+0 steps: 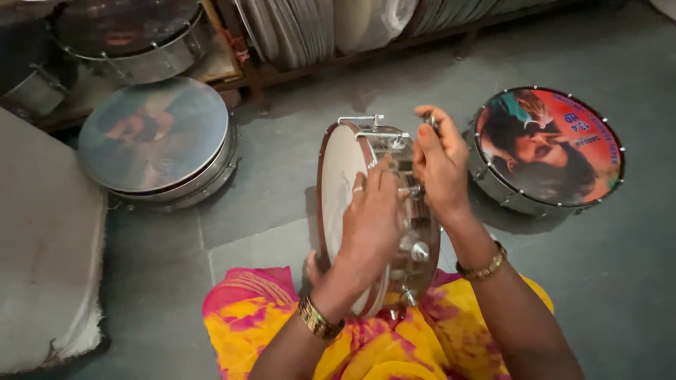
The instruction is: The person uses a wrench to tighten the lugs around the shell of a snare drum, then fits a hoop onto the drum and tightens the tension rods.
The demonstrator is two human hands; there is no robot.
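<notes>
A small frame drum [339, 184] with a white skin, a brown rim and shiny metal tension hooks stands on edge in my lap, skin facing left. My left hand [372, 214] wraps over its rim and steadies the metal shell, a ring on one finger. My right hand [438, 162] is above the shell's right side, fingers closed on a small metal tool [430, 121] near a tension hook. Gold bangles sit on both wrists.
A finished drum with a red printed picture [549, 148] lies on the grey floor to the right. Another metal drum with a dusty picture skin [155, 141] lies at the left, more behind it. A grey cushion [42, 253] is far left. Stacked hoops lean on a rack [317, 28].
</notes>
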